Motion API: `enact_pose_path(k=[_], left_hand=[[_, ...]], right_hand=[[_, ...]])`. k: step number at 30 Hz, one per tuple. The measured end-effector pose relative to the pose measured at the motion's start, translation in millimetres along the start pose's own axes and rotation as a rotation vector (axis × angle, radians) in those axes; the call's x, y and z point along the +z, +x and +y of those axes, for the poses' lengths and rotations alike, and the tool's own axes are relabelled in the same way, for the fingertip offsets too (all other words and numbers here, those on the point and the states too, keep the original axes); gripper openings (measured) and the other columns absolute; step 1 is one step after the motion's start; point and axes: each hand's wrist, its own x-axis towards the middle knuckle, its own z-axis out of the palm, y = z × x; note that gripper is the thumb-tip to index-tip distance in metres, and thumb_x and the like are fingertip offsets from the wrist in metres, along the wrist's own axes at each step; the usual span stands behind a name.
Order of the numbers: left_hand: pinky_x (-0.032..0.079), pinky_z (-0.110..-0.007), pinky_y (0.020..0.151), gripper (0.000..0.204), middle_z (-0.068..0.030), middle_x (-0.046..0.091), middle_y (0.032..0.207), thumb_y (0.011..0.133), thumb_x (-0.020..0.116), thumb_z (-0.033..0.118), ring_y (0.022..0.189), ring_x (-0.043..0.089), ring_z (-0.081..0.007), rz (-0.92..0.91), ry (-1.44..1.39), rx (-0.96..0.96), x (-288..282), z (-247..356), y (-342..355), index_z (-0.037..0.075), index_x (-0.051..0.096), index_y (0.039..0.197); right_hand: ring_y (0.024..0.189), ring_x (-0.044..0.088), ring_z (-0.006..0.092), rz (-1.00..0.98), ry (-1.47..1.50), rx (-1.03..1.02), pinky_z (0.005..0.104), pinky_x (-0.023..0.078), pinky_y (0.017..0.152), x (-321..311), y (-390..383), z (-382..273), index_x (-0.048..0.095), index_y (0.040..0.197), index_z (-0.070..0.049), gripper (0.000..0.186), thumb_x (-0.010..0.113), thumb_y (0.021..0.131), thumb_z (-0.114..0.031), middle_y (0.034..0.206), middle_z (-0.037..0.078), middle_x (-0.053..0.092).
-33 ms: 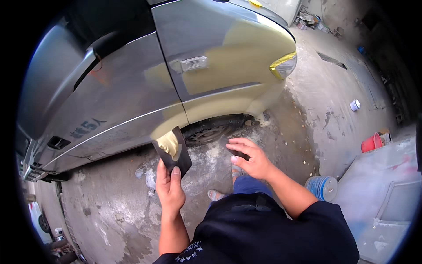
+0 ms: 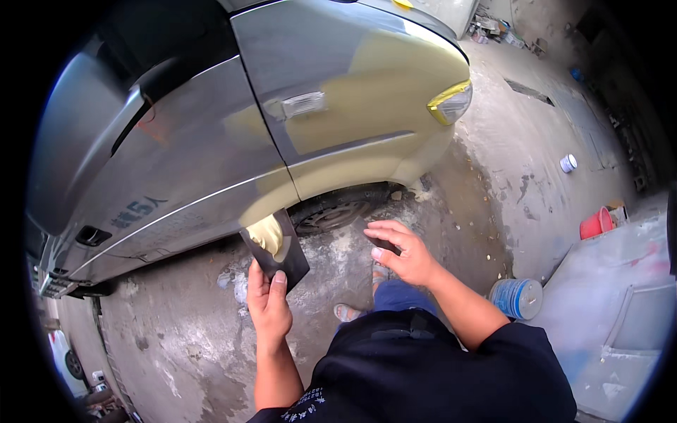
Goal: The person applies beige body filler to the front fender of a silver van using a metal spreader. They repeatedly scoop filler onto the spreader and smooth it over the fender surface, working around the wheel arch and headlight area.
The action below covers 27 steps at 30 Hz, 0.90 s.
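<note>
Left hand (image 2: pixel 271 307) grips a dark board (image 2: pixel 295 266) by its lower edge, thumb on top, tilted up in front of the vehicle's wheel (image 2: pixel 338 213). Cream putty (image 2: pixel 266 236) sits on the board's upper part, a thick mound plus a thin smear, so plenty unspent. Right hand (image 2: pixel 405 259) has a small dark flat piece (image 2: pixel 385 245) pinched between thumb and fingers; no putty visible on it, far face hidden. That piece is clear of both board and bodywork; board overlaps the sill line in view, contact can't be told.

Progress, judged by look: a yellowish coat (image 2: pixel 352 116) covers much of the front fender, wheel arch included, with a smaller patch on the door (image 2: pixel 204 134) near the seam. Upper fender and a narrow strip lower down are grey. Headlamp (image 2: pixel 451 104) edged with yellow tape. Whether the coat is wet, dry or finished: can't tell. The mound on the board looks unapplied.
</note>
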Motion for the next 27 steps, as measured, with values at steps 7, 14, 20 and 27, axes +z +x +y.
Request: enact_pose_path(k=[7, 14, 20, 27], left_hand=[[0.041, -0.038, 0.106, 0.052, -0.0116, 0.058, 0.126, 0.077, 0.045, -0.005, 0.117, 0.055, -0.0231, 0.153, -0.353, -0.327, 25.7, -38.2, 17.8, -0.002, 0.050, 0.129], [0.040, -0.038, 0.105, 0.054, -0.0099, 0.060, 0.122, 0.073, 0.048, -0.001, 0.115, 0.056, -0.0230, 0.208, -0.203, -0.526, 54.9, -79.8, 30.6, 0.000, 0.052, 0.127], [0.040, -0.036, 0.104, 0.053, -0.0111, 0.061, 0.121, 0.072, 0.046, -0.006, 0.114, 0.056, -0.0220, 0.222, -0.181, -0.688, 46.5, -120.9, 23.4, -0.002, 0.053, 0.125], [0.041, -0.035, 0.102, 0.049, -0.0113, 0.063, 0.118, 0.074, 0.045, -0.009, 0.111, 0.058, -0.0212, 0.222, -0.133, -0.807, 4.6, -177.8, 8.2, -0.002, 0.055, 0.121]], right_hand=[[0.121, 0.053, 0.0266, 0.202, 0.377, 0.253, 0.0361, 0.043, 0.100, -34.9, -0.1, 65.9, 0.061, 0.125, -0.003, 0.043, 0.066, 0.083, -0.009, 0.130, 0.015, 0.052], [0.122, 0.048, 0.0348, 0.400, -0.257, 0.108, 0.0432, 0.040, 0.101, -60.6, 41.6, 126.0, 0.062, 0.123, -0.007, 0.043, 0.067, 0.080, -0.010, 0.132, 0.014, 0.050], [0.128, 0.035, 0.0390, 0.514, -0.476, 0.028, 0.0531, 0.030, 0.104, -46.7, 85.7, 169.0, 0.061, 0.125, -0.014, 0.046, 0.067, 0.080, -0.010, 0.139, 0.008, 0.042], [0.130, 0.031, 0.0390, 0.617, -0.663, -0.053, 0.0542, 0.030, 0.103, -23.6, 129.4, 206.2, 0.061, 0.126, -0.018, 0.051, 0.066, 0.077, -0.005, 0.142, 0.007, 0.039]])
